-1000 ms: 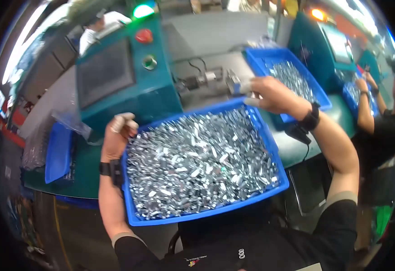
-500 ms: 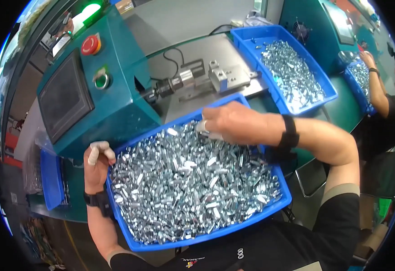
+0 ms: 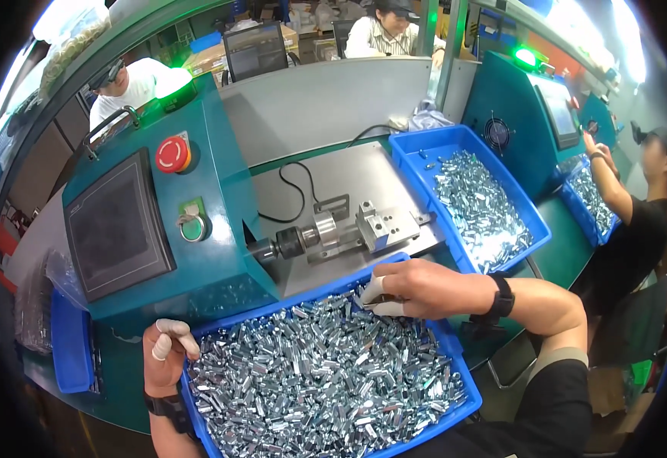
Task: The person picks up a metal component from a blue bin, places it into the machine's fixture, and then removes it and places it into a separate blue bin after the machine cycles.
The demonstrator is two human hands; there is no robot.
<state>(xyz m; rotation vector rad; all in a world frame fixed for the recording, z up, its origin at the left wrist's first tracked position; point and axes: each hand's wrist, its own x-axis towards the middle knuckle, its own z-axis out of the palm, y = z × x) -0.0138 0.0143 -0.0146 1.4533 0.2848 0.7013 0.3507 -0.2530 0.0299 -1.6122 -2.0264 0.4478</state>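
Note:
A big blue tray (image 3: 467, 382) in front of me is heaped with small shiny metal hex pieces (image 3: 310, 366). My right hand (image 3: 432, 288) reaches over the tray's far right part, with white cots on its fingers. Its fingertips are pinched together at the pile, and what they hold is hidden. At the tray's left rim, my left hand (image 3: 167, 357) is raised with curled fingers, also in white cots. I cannot make out what is between them. Beyond the tray, a machine's round chuck (image 3: 291, 241) faces a metal fixture block (image 3: 383, 227) on a steel plate.
A green machine housing (image 3: 219, 153) with a dark screen (image 3: 119, 225) and red stop button (image 3: 173, 155) stands left. Back right is a second blue tray (image 3: 532, 248) of metal pieces. Another blue bin (image 3: 70, 343) lies far left. A co-worker (image 3: 639, 206) sits at the right.
My view has tilted up, so the tray sits lower and people behind the bench show. My right hand stays at the pile's far side; my left stays curled by the left rim.

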